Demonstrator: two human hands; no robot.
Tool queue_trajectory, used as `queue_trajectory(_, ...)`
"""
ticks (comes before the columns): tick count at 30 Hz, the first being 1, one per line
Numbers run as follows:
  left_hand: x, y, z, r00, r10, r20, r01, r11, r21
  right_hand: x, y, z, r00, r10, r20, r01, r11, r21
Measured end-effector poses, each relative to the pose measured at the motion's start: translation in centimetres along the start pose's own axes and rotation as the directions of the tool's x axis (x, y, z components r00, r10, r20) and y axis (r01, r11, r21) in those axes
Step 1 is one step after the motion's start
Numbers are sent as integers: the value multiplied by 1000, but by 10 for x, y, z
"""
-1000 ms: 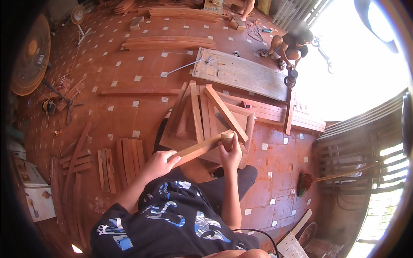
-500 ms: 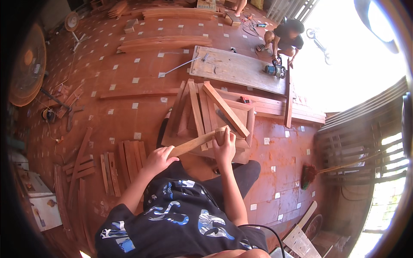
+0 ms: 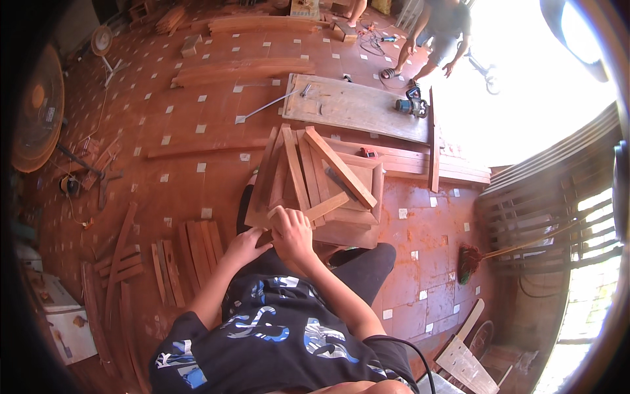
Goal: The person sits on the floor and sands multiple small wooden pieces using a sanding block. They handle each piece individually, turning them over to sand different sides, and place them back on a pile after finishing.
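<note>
A slim wooden strip (image 3: 329,206) slants across my lap, its far end over a panelled wooden piece (image 3: 359,232). My left hand (image 3: 249,247) is closed around the strip's near end. Close beside it, my right hand (image 3: 293,235) wraps over the strip, pressing what looks like a tan folded piece of sandpaper (image 3: 272,213), mostly hidden by the fingers. More strips lie on the panelled piece, among them a light one (image 3: 341,168) set diagonally and another (image 3: 295,168) leaning beside it.
A co-worker (image 3: 441,39) stands by a blue power tool (image 3: 412,104) on a long board (image 3: 357,108). Timber stacks (image 3: 200,246) lie at left, near a large fan (image 3: 39,108). At right are a red broom head (image 3: 470,262) and wooden slats (image 3: 538,243).
My right hand has slid leftward along the strip, from its far end to beside my left hand. The co-worker has risen from a crouch, and their hand has left the power tool.
</note>
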State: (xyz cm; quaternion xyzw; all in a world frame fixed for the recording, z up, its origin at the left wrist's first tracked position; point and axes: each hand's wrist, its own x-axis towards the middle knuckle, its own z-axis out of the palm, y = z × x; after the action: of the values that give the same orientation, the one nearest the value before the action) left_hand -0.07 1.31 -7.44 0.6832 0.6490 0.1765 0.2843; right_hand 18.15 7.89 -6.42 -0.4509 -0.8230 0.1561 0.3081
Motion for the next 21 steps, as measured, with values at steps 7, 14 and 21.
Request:
queue_trajectory(7,15,-9,1,998,-40,38,38,999,39,10,44,-10,973,170,-157,-189,976,-111)
queue_trajectory(14,28,3,-10,986,-87,143,70,990,118,17,83,-33,888,352,-298,-367,930,6)
queue_trajectory(21,34,11,2,954,-177,242,164,984,70,12,49,-19,930,363,-51,-362,932,25)
